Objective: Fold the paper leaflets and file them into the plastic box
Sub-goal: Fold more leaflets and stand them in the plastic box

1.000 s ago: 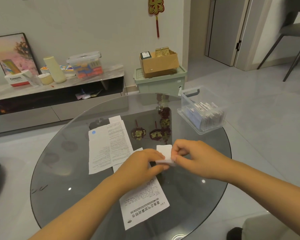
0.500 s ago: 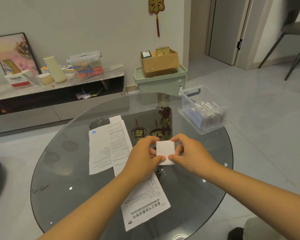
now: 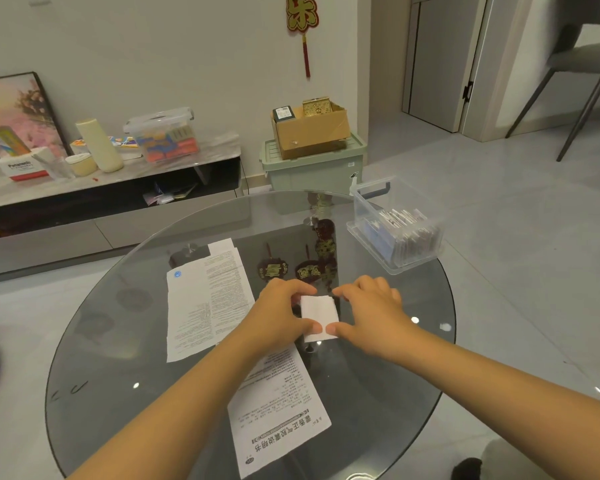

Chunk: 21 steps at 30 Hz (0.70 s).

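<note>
Both hands, left (image 3: 278,315) and right (image 3: 368,313), pinch the folded leaflet (image 3: 318,317) at its edges. It looks light and limp; grip the creased edge to carry it to the box (image 3: 395,230).

1. Folded leaflet (image 3: 318,317): small white rectangle, mid-table, pinched at both sides.
2. Two unfolded leaflets: one (image 3: 205,303) left of centre, one (image 3: 278,414) by the near edge.
3. Clear plastic box (image 3: 395,226): far-right edge, folded leaflets filed upright inside.
</note>
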Each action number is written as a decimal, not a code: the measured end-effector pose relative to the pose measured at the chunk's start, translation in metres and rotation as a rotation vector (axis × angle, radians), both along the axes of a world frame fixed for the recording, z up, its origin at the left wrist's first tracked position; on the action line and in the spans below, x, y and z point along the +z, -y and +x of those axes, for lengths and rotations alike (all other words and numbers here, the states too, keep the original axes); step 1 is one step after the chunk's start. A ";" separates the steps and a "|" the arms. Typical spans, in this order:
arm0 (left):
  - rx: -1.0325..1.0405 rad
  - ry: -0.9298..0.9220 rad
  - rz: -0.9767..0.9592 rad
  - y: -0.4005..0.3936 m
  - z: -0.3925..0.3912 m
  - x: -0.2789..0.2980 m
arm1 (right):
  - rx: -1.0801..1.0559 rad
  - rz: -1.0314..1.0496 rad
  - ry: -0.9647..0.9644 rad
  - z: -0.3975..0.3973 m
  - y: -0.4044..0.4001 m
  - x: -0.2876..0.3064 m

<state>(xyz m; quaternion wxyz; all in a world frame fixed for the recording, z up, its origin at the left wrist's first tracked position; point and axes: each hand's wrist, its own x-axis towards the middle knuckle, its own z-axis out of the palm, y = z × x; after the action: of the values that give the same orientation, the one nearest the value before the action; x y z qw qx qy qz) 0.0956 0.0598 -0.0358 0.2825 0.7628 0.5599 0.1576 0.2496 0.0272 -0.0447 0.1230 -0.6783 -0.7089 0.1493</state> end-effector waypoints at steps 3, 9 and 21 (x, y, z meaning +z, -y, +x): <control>0.077 0.162 -0.008 0.001 -0.002 0.002 | 0.000 -0.043 -0.006 0.000 0.001 0.005; 0.288 0.659 -0.132 0.004 0.001 0.028 | -0.027 -0.130 -0.405 0.007 -0.003 0.025; 0.306 1.004 -0.315 -0.019 0.029 0.068 | -0.095 0.118 -0.542 0.039 -0.013 0.075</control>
<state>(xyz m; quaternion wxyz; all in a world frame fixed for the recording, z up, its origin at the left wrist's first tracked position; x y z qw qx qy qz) 0.1245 0.0786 0.0325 0.5994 0.4522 0.4780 0.4558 0.2885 0.0401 0.0299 0.3542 -0.6377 -0.6250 0.2781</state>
